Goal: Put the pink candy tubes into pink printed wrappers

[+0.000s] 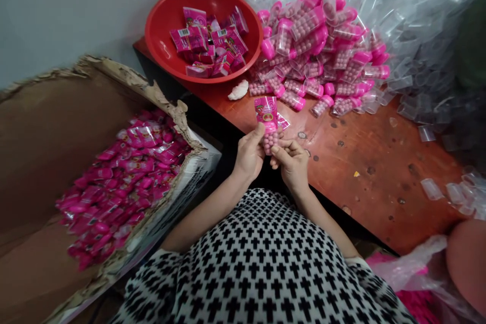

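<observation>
Between my two hands, just past the near edge of the table, is a small clear candy bottle (pixel 270 143) of pink balls. A printed pink wrapper (pixel 266 109) stands up at its far end, over the cap. My left hand (pixel 250 153) grips the bottle and wrapper from the left, thumb on top. From the right, my right hand (pixel 293 163) pinches the bottle's near end between thumb and fingers. Behind them a small pink-and-white packet (pixel 283 121) lies on the table, partly hidden. Beyond it spreads a heap of pink-capped candy bottles (pixel 315 55).
A red basin (pixel 156 35) of pink wrappers sits at the back left, with a white lump (pixel 238 90) beside it. On my left stands a torn-edged cardboard box (pixel 34 126) holding many wrapped bottles (pixel 125 177). Clear empty tubes (pixel 429 96) cover the right of the table (pixel 364 202).
</observation>
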A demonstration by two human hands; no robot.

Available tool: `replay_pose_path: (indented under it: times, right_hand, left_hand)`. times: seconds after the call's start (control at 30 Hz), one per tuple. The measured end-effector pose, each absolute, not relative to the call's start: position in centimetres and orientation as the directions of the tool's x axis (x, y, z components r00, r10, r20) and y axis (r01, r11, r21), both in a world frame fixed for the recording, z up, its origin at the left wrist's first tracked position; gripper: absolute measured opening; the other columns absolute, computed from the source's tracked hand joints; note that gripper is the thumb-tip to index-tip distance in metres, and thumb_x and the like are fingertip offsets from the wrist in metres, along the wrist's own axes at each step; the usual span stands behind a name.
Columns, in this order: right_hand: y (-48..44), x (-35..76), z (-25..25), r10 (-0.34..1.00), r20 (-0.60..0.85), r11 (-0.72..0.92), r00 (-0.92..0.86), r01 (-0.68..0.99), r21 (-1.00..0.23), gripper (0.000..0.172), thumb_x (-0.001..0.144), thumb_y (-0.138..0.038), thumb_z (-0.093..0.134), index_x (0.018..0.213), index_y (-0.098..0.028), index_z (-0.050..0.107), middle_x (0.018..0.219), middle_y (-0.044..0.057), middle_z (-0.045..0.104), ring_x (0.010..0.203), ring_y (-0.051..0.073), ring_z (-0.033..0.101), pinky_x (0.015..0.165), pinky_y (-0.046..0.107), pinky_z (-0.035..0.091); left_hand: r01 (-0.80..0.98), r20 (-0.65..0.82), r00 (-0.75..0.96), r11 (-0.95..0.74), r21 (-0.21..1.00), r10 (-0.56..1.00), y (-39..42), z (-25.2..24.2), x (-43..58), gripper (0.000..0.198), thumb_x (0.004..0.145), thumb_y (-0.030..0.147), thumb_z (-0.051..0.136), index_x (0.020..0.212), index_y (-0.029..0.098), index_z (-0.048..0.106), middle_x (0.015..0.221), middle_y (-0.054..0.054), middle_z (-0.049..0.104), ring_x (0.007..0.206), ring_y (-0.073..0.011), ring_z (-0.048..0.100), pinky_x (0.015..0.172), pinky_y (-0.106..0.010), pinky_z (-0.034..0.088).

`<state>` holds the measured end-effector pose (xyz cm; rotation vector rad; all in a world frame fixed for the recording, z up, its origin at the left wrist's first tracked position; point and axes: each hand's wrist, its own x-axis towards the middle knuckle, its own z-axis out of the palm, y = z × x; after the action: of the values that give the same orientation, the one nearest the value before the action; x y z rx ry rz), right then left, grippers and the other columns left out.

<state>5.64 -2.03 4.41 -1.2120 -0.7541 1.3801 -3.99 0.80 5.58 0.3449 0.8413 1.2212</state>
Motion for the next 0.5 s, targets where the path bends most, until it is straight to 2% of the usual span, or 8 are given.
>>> replay_pose_path:
  times: [0.1,0.17,0.37,0.5]
  right_hand:
    - [-2.1,5.46,4.77,0.962,-0.203,-0.159,0.182,-0.229,-0.96,0.022,0.068,-0.029,0.077,0.079,-0.018,0.061,0.055,-0.006,0.066,0.041,0.007,0.057,0.039,0.017,0.047]
    - [-2.12,5.32,4.88,0.962,-0.18,-0.133,0.206,-0.222,-0.966,0.021,0.068,-0.028,0.077,0.079,-0.018,0.061,0.055,-0.006,0.066,0.041,0.007,0.057,0.04,0.017,0.047]
    - [-1.99,5.69,4.56,0.961,-0.233,-0.176,0.149,-0.322,-0.93,0.017,0.071,-0.026,0.074,0.079,-0.017,0.062,0.052,-0.007,0.064,0.037,0.005,0.054,0.037,0.015,0.043]
    - [-1.97,5.91,4.68,0.968,-0.156,-0.113,0.198,-0.213,-0.97,0.019,0.071,-0.026,0.075,0.079,-0.018,0.06,0.052,-0.008,0.063,0.039,0.005,0.055,0.038,0.014,0.044]
  left_hand:
    - [-0.713,-0.383,0.075,0.318,0.625,0.921,0.98,5.47,-3.85,0.041,0.064,0.048,0.079,0.075,0.011,0.067,0.074,-0.008,0.07,0.073,-0.0176,0.068,0.064,-0.026,0.052]
    - [-0.717,-0.398,0.058,0.315,0.622,0.916,0.94,5.51,-3.6,0.041,0.062,0.048,0.081,0.072,0.011,0.066,0.072,-0.008,0.07,0.076,-0.0188,0.068,0.066,-0.026,0.052]
    - [-0.695,-0.416,0.062,0.339,0.634,0.907,0.81,5.7,-3.52,0.037,0.061,0.044,0.082,0.068,0.011,0.065,0.065,-0.005,0.066,0.062,-0.0129,0.063,0.055,-0.022,0.047]
    - [-0.712,-0.395,0.058,0.316,0.628,0.917,1.23,5.47,-3.94,0.04,0.066,0.049,0.078,0.073,0.012,0.066,0.064,-0.003,0.064,0.054,-0.0096,0.058,0.051,-0.021,0.043]
